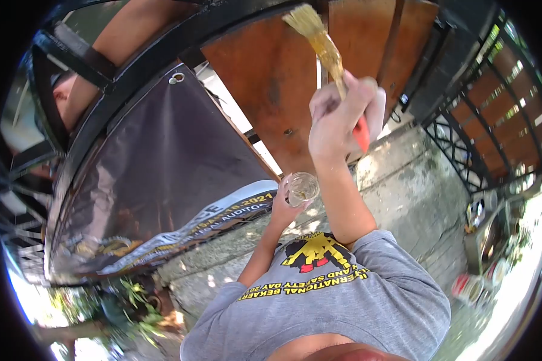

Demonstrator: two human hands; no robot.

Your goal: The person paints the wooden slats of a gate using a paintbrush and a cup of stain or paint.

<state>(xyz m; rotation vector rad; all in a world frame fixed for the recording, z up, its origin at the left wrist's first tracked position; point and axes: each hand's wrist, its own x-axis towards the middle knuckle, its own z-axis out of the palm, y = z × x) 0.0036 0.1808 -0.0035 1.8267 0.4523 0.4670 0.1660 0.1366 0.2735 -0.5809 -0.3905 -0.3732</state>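
Note:
My right hand is raised and closed around a paintbrush with an orange-red handle end and pale bristles pointing up and away. The bristles overlap the dark metal frame at the top of the gate. Lower down, near my chest, my left hand has its fingers wrapped round a clear plastic cup, which shows a little at its bottom. Brown wooden slats stand in front of me, behind the cup and brush.
A dark printed banner hangs on the left of the frame. Another person's arm shows beyond the bars at upper left. Plants grow at lower left. Paint cans stand at right on the concrete ground, near a second slatted gate.

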